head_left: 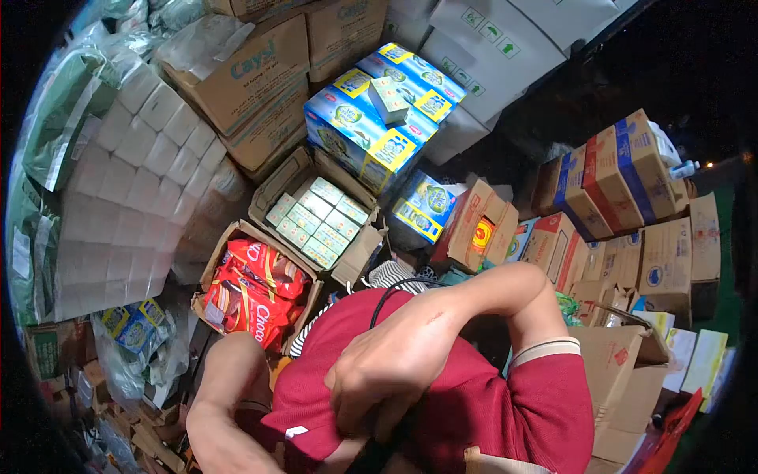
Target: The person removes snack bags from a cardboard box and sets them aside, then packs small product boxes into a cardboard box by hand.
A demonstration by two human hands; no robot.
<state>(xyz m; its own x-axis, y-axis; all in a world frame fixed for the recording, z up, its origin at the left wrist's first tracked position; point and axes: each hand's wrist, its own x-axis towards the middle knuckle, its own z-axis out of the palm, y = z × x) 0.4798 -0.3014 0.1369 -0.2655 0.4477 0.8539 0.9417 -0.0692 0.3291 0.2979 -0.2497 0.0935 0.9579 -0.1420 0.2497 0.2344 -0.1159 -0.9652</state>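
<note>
My right hand (387, 371) is drawn in against the chest of a maroon shirt (482, 411), with its fingers curled downward. A dark strap (383, 454) runs just below those fingers, but whatever they grip is hidden. From the wrist side, a thin black cord (383, 304) loops down onto the shirt. My left forearm (221, 426) bends down out of the picture at the lower left, and the left hand is out of sight. In front of me stand an open carton (264, 193) of small pale green boxes (320, 225) and a carton (207, 272) of red snack packs (257, 288).
A blue shrink-wrapped pack (335, 118) carries one loose small box (388, 99). Brown cartons (260, 71) and white cartons (505, 47) are stacked behind. Wrapped white packs (118, 205) rise on the left. Taped cartons (608, 174) stand on the right.
</note>
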